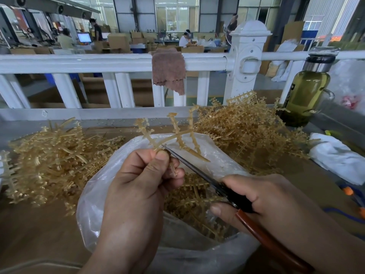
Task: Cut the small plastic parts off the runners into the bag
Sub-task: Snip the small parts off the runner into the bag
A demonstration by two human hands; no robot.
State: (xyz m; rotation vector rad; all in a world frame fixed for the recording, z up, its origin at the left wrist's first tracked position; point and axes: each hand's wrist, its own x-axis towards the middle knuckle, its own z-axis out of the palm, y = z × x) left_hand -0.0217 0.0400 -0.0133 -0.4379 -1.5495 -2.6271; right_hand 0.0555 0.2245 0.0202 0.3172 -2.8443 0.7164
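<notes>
The clear bag (122, 175) gapes under my hands, tan runners (189, 196) heaped inside it; the bottle (304, 91) at far right (cap on) holds greenish liquid. Above the bag my left hand (138, 184) pinches one branched runner (177, 133), and my right hand (266, 200) grips the scissors (189, 165), tips at its stem. More piles of runners (49, 161) flank the bag on the brown table (39, 234), with a white railing (79, 63) behind.
</notes>
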